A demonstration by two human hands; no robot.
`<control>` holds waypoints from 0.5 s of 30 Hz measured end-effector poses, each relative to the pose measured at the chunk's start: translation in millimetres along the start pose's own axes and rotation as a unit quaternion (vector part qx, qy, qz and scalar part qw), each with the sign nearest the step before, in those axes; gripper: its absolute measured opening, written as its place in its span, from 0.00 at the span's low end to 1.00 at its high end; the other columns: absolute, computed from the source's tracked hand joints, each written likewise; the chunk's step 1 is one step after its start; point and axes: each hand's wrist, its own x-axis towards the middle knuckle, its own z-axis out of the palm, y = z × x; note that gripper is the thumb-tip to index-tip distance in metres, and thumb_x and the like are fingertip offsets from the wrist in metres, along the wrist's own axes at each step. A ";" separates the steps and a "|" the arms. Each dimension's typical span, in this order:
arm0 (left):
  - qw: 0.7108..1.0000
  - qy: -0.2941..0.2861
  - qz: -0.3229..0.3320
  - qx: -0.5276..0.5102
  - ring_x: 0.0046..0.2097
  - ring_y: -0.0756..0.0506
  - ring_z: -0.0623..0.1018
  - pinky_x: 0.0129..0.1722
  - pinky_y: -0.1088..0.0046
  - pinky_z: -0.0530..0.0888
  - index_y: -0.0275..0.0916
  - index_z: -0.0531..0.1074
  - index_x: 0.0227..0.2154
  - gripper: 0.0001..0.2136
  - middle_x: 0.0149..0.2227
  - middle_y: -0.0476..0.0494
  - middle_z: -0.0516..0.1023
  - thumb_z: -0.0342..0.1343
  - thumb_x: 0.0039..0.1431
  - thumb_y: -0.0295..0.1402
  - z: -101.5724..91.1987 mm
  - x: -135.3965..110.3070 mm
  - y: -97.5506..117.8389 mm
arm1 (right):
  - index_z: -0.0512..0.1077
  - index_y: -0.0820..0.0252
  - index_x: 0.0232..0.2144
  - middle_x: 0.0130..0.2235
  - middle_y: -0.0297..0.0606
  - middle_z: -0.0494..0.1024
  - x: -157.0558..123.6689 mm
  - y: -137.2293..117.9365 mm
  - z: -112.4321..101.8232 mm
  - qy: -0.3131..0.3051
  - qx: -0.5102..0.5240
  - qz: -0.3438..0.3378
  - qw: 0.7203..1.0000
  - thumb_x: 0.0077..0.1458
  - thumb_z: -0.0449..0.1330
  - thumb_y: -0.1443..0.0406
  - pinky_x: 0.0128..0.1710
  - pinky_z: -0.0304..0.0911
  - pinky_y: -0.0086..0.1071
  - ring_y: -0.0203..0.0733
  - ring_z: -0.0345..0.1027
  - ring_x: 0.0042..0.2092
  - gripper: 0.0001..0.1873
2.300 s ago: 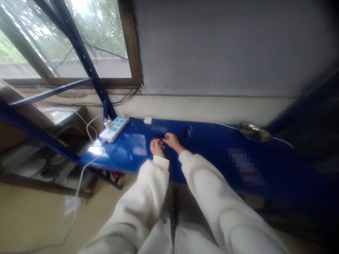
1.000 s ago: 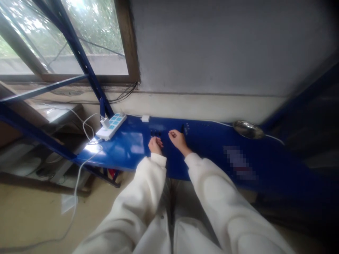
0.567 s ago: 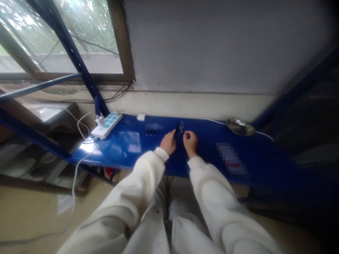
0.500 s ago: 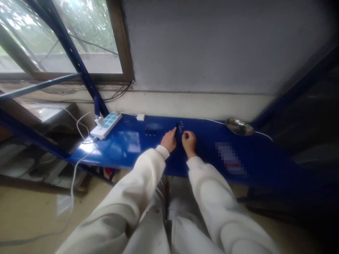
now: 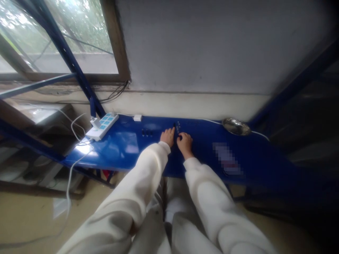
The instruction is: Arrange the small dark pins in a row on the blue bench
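My left hand lies palm down over the blue tabletop, its index finger stretched forward to a small dark piece. Whether the fingertip presses on that piece is too small to tell. Just to the right, my right hand is curled with thumb and fingers drawn together; what they pinch, if anything, is hidden. A short row of small clear pieces lies ahead of the right hand's fingertips. Several small dark, shiny pieces stand in a row left of my left hand.
A white power strip with a plug and cables sits at the tabletop's left end. Near the wall are a white adapter and a shiny metal bowl-like object with a white cable. A blurred-out flat item lies at right.
My right hand has turned and lowered its fingertips toward the left hand. The left hand's fingers lie flatter. The whole view has shifted slightly.
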 end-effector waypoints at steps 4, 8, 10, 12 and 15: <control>0.999 0.032 0.019 -0.015 0.42 0.41 0.66 0.40 0.63 0.62 0.34 0.65 0.39 0.12 0.38 0.35 0.69 0.42 0.54 0.26 -4.7 2.8 -5.1 | 0.71 0.60 0.33 0.44 0.43 0.69 -2.0 -2.1 -2.6 -0.030 -0.030 -0.004 0.999 0.46 0.48 0.69 0.44 0.49 0.39 0.45 0.57 0.47 0.14; 0.994 0.074 -0.002 -0.080 0.39 0.42 0.68 0.38 0.64 0.63 0.35 0.67 0.31 0.06 0.34 0.37 0.71 0.47 0.53 0.29 -8.8 -6.4 -15.0 | 0.70 0.58 0.39 0.47 0.43 0.67 -2.8 -3.4 -1.9 -0.054 -0.049 -0.015 0.997 0.47 0.48 0.69 0.46 0.47 0.41 0.46 0.54 0.50 0.17; 0.984 0.107 -0.028 -0.138 0.36 0.44 0.68 0.36 0.67 0.64 0.36 0.68 0.30 0.06 0.31 0.40 0.72 0.49 0.52 0.31 -9.9 -15.0 -19.6 | 0.69 0.57 0.42 0.48 0.43 0.66 -2.5 -3.5 -0.4 -0.064 -0.058 -0.021 0.996 0.48 0.48 0.69 0.47 0.46 0.43 0.46 0.53 0.51 0.18; 0.965 0.139 -0.057 -0.214 0.32 0.47 0.69 0.34 0.70 0.65 0.36 0.68 0.29 0.06 0.28 0.43 0.72 0.50 0.50 0.32 -9.7 -24.6 -22.9 | 0.68 0.56 0.43 0.49 0.44 0.65 -2.1 -3.4 1.4 -0.069 -0.067 -0.025 0.995 0.50 0.48 0.68 0.48 0.45 0.45 0.47 0.51 0.53 0.18; 0.920 0.168 -0.096 -0.340 0.27 0.51 0.68 0.30 0.74 0.65 0.37 0.68 0.27 0.06 0.24 0.47 0.71 0.53 0.48 0.35 -6.7 -37.9 -26.2 | 0.67 0.55 0.45 0.51 0.44 0.64 -1.7 -3.2 4.0 -0.076 -0.078 -0.029 0.994 0.52 0.47 0.65 0.50 0.42 0.48 0.48 0.48 0.54 0.18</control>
